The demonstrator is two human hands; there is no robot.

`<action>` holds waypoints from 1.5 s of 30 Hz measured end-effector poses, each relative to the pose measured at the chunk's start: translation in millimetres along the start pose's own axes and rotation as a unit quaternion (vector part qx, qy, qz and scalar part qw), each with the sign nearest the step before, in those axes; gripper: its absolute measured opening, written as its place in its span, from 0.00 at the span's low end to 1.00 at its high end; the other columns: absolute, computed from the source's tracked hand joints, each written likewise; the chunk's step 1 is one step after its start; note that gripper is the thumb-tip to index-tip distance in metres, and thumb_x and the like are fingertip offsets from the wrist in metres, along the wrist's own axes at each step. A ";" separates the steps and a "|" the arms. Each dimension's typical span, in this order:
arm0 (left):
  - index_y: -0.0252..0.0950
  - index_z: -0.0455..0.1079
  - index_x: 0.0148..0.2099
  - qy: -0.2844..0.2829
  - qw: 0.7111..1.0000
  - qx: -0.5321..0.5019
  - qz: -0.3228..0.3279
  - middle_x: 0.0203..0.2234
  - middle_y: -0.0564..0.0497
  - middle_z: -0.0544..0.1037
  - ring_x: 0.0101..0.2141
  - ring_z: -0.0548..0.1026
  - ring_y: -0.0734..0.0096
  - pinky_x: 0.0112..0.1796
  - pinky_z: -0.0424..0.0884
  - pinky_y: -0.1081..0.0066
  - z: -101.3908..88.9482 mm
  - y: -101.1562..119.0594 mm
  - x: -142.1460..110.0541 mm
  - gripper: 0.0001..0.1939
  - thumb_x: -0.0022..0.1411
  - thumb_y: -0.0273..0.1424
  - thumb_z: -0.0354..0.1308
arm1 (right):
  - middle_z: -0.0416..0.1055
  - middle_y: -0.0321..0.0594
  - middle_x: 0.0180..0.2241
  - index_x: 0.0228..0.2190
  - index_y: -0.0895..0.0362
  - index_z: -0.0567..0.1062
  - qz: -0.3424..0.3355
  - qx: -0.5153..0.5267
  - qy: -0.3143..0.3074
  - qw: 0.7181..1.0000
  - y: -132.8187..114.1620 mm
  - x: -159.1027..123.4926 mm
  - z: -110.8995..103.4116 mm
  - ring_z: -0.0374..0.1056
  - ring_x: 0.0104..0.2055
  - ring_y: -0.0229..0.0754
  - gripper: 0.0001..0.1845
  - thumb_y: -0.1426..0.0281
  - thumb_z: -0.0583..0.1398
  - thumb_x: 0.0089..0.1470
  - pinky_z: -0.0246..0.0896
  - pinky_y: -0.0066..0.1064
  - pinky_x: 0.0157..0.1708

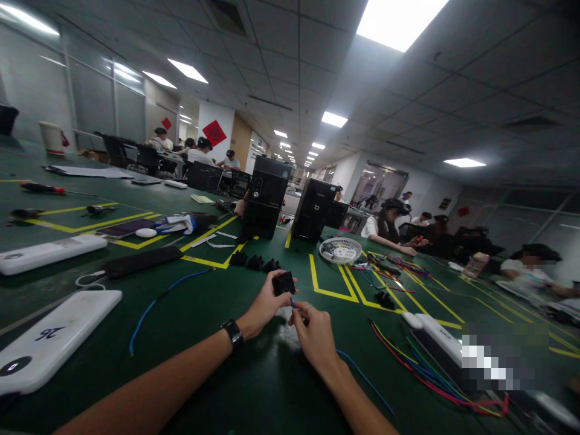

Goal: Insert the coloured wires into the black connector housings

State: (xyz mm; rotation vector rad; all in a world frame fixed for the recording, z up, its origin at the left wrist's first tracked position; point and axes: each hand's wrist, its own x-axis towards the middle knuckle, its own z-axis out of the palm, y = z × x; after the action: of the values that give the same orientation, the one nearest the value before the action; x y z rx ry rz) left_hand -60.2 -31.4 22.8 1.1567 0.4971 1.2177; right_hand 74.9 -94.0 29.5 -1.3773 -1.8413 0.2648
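Note:
Above the near middle of the table, my left hand, with a dark watch on its wrist, is closed round a small black plastic block. Just below and right of it, my right hand pinches a blue wire, whose end meets the block's lower edge. Whether that end sits inside the block is hidden by the fingers. Blue wire also trails out from behind my right wrist across the tabletop. Several similar black blocks lie in a row beyond my hands.
A separate blue wire curves at left, near white devices. Coloured wires lie at right. Two black computer towers stand ahead, with a white round basket beside them. Other people sit further back and at right.

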 end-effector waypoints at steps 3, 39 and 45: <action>0.41 0.55 0.51 0.012 1.000 0.008 0.004 0.51 0.41 0.69 0.44 0.74 0.60 0.42 0.71 0.57 1.0 -3.8 0.0 0.24 0.53 0.25 0.57 | 0.76 0.38 0.27 0.45 0.57 0.74 0.006 0.007 -0.008 1.000 -1.7 -1.0 1.2 0.72 0.28 0.39 0.16 0.72 0.53 0.57 0.62 0.27 0.32; 0.46 0.49 0.59 -0.018 0.999 -0.025 0.013 0.44 0.44 0.73 0.35 0.77 0.64 0.36 0.74 0.63 5.4 7.9 -6.4 0.36 0.51 0.23 0.57 | 0.63 0.32 0.16 0.23 0.60 0.73 0.056 0.143 -0.038 0.987 -1.0 -2.0 6.8 0.58 0.19 0.33 0.17 0.65 0.51 0.56 0.50 0.23 0.22; 0.48 0.46 0.61 -0.042 0.993 -0.103 -0.045 0.45 0.43 0.73 0.37 0.77 0.61 0.35 0.73 0.61 4.4 12.0 -3.6 0.35 0.55 0.29 0.58 | 0.59 0.29 0.17 0.30 0.61 0.74 0.116 0.197 -0.046 0.972 4.6 1.2 4.3 0.52 0.16 0.30 0.15 0.64 0.53 0.56 0.45 0.22 0.17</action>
State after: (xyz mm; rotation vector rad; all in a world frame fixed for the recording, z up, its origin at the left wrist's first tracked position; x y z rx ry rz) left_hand -63.4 -37.5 34.2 0.9940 0.3477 1.1099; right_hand 75.0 -89.9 24.6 -1.3100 -1.5883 0.7823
